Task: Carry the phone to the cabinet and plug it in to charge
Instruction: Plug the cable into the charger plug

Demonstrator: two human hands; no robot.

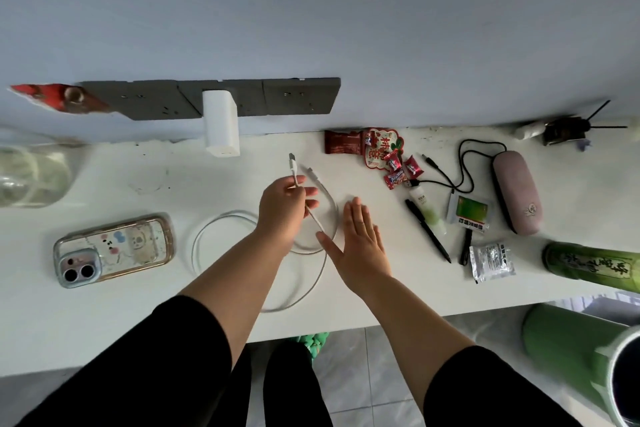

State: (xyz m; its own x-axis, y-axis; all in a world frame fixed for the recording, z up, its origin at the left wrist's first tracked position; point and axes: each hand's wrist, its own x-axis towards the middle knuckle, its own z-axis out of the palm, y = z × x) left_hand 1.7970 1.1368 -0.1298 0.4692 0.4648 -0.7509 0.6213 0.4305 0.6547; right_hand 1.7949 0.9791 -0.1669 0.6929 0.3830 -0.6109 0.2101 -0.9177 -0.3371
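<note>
1. Counter (104,315): white, long, set against a pale wall; grey tiled floor shows below its front edge.
2. Outlets (214,99): dark grey strip on the wall just above the counter; a white charger (221,125) is plugged in near its middle.
3. Phone (112,250): lies face-down at the counter's left, in a clear cartoon case, camera end toward the front-left, well apart from both hands.
4. Cable (221,229): white, loosely looped on the counter between phone and hands; one loop overhangs the front edge.
5. Right-side clutter: candies (398,170), black pen (427,230), pink case (516,191) with a black cord, foil sachets, green can (592,263).
6. Glass jar (31,173): far left, blurred.
7. Left hand (285,210): bare forearm reaching forward, fingers pinching the cable just below one plug, which points up toward the charger.
8. Right hand (358,239): flat, fingers spread and straight, palm down over the cable loop, grasping nothing; whether it touches the counter I cannot tell.
9. Sleeves: black, pushed to the elbows.
</note>
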